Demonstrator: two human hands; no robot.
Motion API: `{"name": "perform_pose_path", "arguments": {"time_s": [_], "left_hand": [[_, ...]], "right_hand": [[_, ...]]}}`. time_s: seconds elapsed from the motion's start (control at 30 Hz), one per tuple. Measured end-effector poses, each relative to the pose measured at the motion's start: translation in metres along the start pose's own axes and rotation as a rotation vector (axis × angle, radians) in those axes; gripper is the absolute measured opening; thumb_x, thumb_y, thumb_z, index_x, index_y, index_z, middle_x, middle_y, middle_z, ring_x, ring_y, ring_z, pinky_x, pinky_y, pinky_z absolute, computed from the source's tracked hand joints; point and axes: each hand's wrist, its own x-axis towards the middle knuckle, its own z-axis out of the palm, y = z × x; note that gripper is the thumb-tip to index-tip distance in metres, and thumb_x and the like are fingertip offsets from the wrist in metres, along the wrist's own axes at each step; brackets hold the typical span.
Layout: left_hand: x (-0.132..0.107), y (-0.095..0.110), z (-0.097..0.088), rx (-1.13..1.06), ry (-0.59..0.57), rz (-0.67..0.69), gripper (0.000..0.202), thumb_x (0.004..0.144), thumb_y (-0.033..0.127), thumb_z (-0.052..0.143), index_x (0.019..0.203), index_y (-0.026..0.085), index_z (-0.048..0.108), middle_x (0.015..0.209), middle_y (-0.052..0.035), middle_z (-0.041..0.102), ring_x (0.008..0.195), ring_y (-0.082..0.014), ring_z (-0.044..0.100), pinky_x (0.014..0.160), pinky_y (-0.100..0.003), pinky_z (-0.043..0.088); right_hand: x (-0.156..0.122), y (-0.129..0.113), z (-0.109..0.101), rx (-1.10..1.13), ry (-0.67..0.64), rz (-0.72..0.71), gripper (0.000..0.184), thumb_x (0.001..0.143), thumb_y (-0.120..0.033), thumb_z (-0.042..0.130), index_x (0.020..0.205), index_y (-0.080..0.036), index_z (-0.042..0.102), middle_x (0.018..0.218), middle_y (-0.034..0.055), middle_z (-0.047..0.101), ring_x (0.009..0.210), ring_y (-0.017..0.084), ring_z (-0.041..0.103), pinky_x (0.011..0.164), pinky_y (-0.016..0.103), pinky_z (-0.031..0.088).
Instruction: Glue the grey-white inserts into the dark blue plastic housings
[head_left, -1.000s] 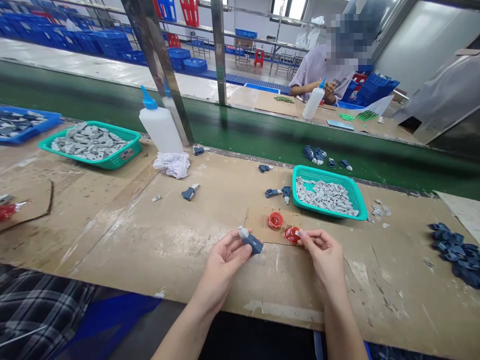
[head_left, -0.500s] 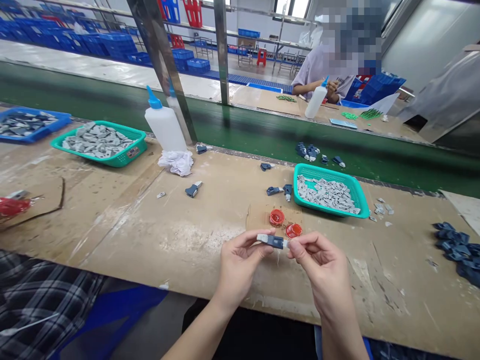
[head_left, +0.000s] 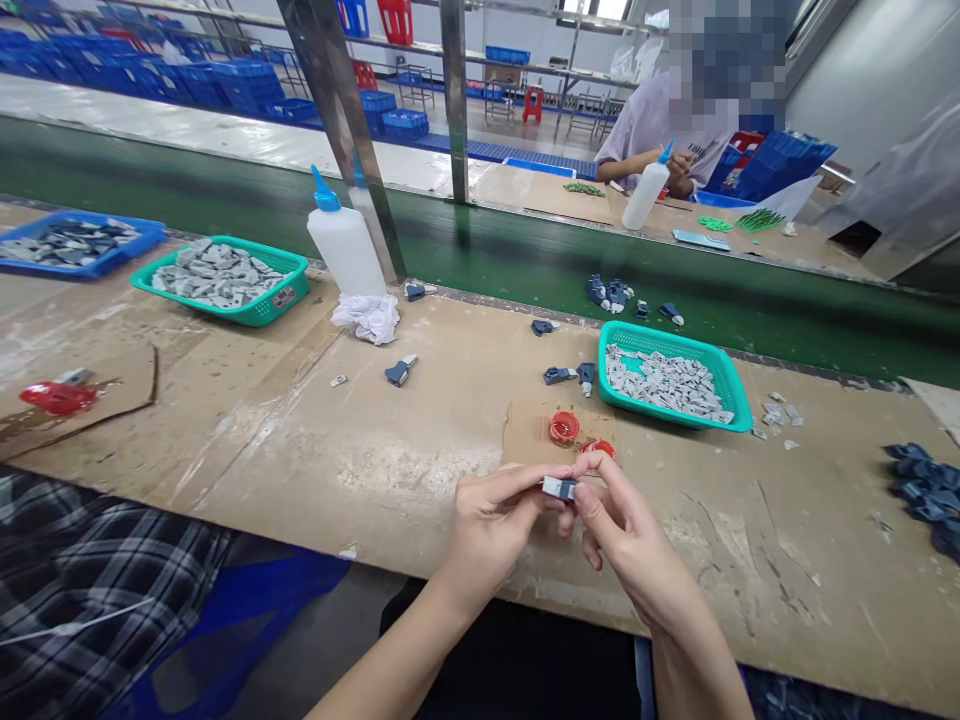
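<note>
Between my two hands is a small dark blue and pale grey plastic part (head_left: 559, 488), lifted a little above the bench. My left hand (head_left: 495, 515) pinches its left side with thumb and fingers. My right hand (head_left: 616, 515) grips its right end, thumb in front and index finger over the top; these fingers hide much of the part. Just beyond the hands are a red cap (head_left: 564, 428) with liquid inside and a second red cap (head_left: 598, 449), partly covered by my right fingers. Several similar blue-grey parts (head_left: 559, 375) lie farther back.
A green basket of small grey pieces (head_left: 675, 425) stands at right, another green basket (head_left: 259, 313) at left. A white squeeze bottle (head_left: 346, 245) stands by a metal post, crumpled tissue (head_left: 367, 317) before it. Dark blue parts (head_left: 926, 495) lie far right. A co-worker (head_left: 652, 130) sits opposite.
My right hand has moved left along the part, its fingers now closer to my left hand and covering the part's right end. The view has shifted slightly.
</note>
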Motion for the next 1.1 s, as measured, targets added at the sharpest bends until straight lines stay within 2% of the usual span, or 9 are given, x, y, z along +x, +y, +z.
{"name": "perform_pose_path", "arguments": {"time_s": [0.1, 0.17, 0.33, 0.43, 0.57, 0.73, 0.93, 1.03, 1.1], "left_hand": [[0.003, -0.002, -0.004, 0.039, -0.075, 0.042, 0.026, 0.086, 0.017, 0.059, 0.103, 0.027, 0.076, 0.065, -0.0021, 0.072, 0.069, -0.019, 0.068, 0.082, -0.037, 0.054], [0.007, -0.002, -0.007, -0.029, -0.107, -0.007, 0.027, 0.085, 0.019, 0.061, 0.108, 0.027, 0.074, 0.071, -0.0024, 0.073, 0.066, -0.0174, 0.067, 0.079, -0.036, 0.055], [0.015, 0.002, -0.01, -0.198, -0.107, -0.121, 0.039, 0.082, 0.023, 0.066, 0.121, 0.026, 0.066, 0.099, -0.0058, 0.074, 0.057, -0.0107, 0.058, 0.065, -0.03, 0.056], [0.016, 0.004, -0.011, -0.252, -0.133, -0.166, 0.045, 0.081, 0.025, 0.069, 0.126, 0.024, 0.062, 0.11, -0.0088, 0.072, 0.065, -0.0122, 0.061, 0.07, -0.031, 0.056], [0.015, 0.005, -0.009, -0.321, -0.038, -0.234, 0.048, 0.082, 0.026, 0.068, 0.129, 0.022, 0.059, 0.122, -0.0121, 0.066, 0.087, -0.0185, 0.067, 0.077, -0.03, 0.054], [0.014, 0.008, -0.006, -0.582, -0.033, -0.325, 0.048, 0.089, 0.028, 0.058, 0.136, 0.021, 0.05, 0.128, -0.0129, 0.063, 0.117, -0.0269, 0.057, 0.09, -0.036, 0.05], [0.014, 0.007, -0.007, -0.613, 0.035, -0.318, 0.045, 0.087, 0.027, 0.06, 0.132, 0.023, 0.052, 0.117, -0.0091, 0.063, 0.089, -0.0182, 0.064, 0.07, -0.026, 0.05], [0.019, -0.001, -0.021, -0.559, 0.087, -0.242, 0.037, 0.088, 0.024, 0.058, 0.124, 0.018, 0.055, 0.104, -0.0072, 0.061, 0.085, -0.0147, 0.062, 0.079, -0.027, 0.048], [0.023, -0.007, -0.041, -0.317, 0.158, -0.141, 0.032, 0.091, 0.025, 0.05, 0.121, 0.016, 0.051, 0.099, -0.0072, 0.059, 0.086, -0.0152, 0.061, 0.085, -0.03, 0.048]], "right_hand": [[0.001, -0.004, 0.003, 0.111, -0.12, -0.01, 0.027, 0.09, -0.05, 0.054, 0.094, -0.025, 0.044, 0.067, -0.0028, 0.058, 0.061, 0.013, 0.053, 0.043, 0.018, 0.033], [0.003, -0.008, 0.007, 0.152, -0.168, -0.04, 0.025, 0.089, -0.046, 0.058, 0.093, -0.023, 0.047, 0.068, -0.0014, 0.06, 0.063, 0.013, 0.054, 0.046, 0.019, 0.035], [0.011, -0.011, 0.023, 0.203, 0.024, -0.127, 0.026, 0.087, -0.043, 0.061, 0.099, -0.021, 0.054, 0.073, 0.0009, 0.063, 0.064, 0.013, 0.057, 0.05, 0.021, 0.04], [0.013, -0.01, 0.031, 0.208, 0.111, -0.135, 0.024, 0.086, -0.043, 0.063, 0.095, -0.021, 0.059, 0.071, -0.0009, 0.061, 0.061, 0.012, 0.056, 0.049, 0.02, 0.04], [0.014, -0.011, 0.038, 0.253, 0.145, -0.126, 0.025, 0.089, -0.044, 0.058, 0.095, -0.021, 0.064, 0.074, 0.0007, 0.063, 0.066, 0.013, 0.057, 0.049, 0.019, 0.041], [0.011, -0.011, 0.044, 0.332, 0.155, -0.13, 0.035, 0.094, -0.047, 0.048, 0.107, -0.019, 0.065, 0.087, 0.0071, 0.069, 0.084, 0.019, 0.063, 0.054, 0.022, 0.045], [0.001, -0.009, 0.056, 0.157, 0.138, -0.174, 0.04, 0.095, -0.049, 0.043, 0.122, -0.024, 0.059, 0.128, 0.0096, 0.058, 0.104, 0.023, 0.059, 0.063, 0.027, 0.05], [-0.006, -0.008, 0.059, -0.025, 0.154, -0.181, 0.04, 0.094, -0.046, 0.046, 0.128, -0.026, 0.054, 0.123, 0.0091, 0.062, 0.096, 0.021, 0.062, 0.071, 0.03, 0.052], [-0.011, -0.005, 0.053, -0.09, 0.242, -0.205, 0.039, 0.094, -0.044, 0.049, 0.127, -0.025, 0.053, 0.11, 0.0082, 0.067, 0.085, 0.019, 0.064, 0.071, 0.029, 0.052]]}}
